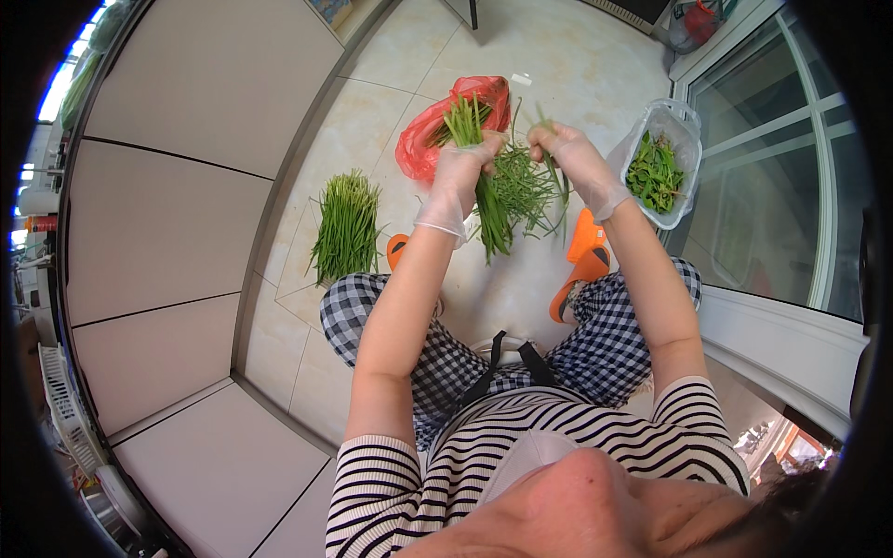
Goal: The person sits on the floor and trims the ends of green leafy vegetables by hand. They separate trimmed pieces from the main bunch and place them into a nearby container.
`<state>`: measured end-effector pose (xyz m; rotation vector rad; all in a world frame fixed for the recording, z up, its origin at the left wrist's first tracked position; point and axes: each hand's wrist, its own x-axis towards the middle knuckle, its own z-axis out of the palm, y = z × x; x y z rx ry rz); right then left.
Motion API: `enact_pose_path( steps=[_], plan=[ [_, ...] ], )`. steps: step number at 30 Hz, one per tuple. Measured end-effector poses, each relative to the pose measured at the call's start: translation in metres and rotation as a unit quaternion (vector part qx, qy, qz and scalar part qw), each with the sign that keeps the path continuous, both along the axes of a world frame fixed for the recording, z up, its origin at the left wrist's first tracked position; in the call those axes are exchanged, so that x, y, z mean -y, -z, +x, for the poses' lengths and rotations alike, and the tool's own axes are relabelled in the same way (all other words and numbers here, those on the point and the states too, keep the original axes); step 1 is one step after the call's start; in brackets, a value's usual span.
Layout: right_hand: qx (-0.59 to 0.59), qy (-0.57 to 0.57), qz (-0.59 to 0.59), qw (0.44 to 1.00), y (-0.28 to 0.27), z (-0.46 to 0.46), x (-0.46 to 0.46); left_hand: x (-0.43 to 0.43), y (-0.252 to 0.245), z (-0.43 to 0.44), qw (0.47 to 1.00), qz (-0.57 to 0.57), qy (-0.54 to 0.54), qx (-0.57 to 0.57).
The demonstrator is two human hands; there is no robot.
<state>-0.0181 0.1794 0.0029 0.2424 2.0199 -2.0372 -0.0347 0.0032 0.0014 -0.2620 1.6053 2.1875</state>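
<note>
Gripped in my left hand (457, 178) is a bunch of long green garlic chives (494, 223), pale stem ends up and leaf tips hanging down. My right hand (568, 153) is to its right, pinching a few thin loose blades (558, 178), partly blurred. Both hands wear clear disposable gloves. Below and between them, a loose heap of tangled chive scraps (527, 188) lies on the floor. Behind my left hand, a red plastic bag (418, 150) lies open with more chives inside. A neatly aligned pile of chives (345, 234) rests on the floor at left.
On the right, a bin lined with a clear bag (687, 132) holds leafy green scraps (654, 174). Beside it is a glass door (760, 209). An orange item (584, 236) lies by my orange slipper (589, 268). Cabinet fronts (167, 223) run along the left.
</note>
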Motion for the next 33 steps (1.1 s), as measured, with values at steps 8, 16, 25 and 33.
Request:
enact_pose_path(
  steps=[8, 16, 25, 33],
  plan=[
    [-0.045, 0.068, -0.105, 0.991, -0.024, 0.003, 0.017, -0.008, 0.000, 0.011, 0.992, -0.026, 0.122, -0.014],
    [-0.024, 0.092, -0.145, 0.985, -0.027, -0.013, -0.012, -0.003, 0.008, 0.004, 0.989, 0.106, 0.059, 0.080],
    [0.014, 0.079, -0.093, 0.992, -0.028, -0.012, -0.032, -0.004, 0.003, 0.002, 0.993, -0.083, 0.032, -0.082],
    [0.063, 0.022, -0.039, 0.997, -0.025, 0.000, 0.003, -0.016, -0.002, 0.014, 0.994, -0.057, 0.067, -0.062]
  ],
)
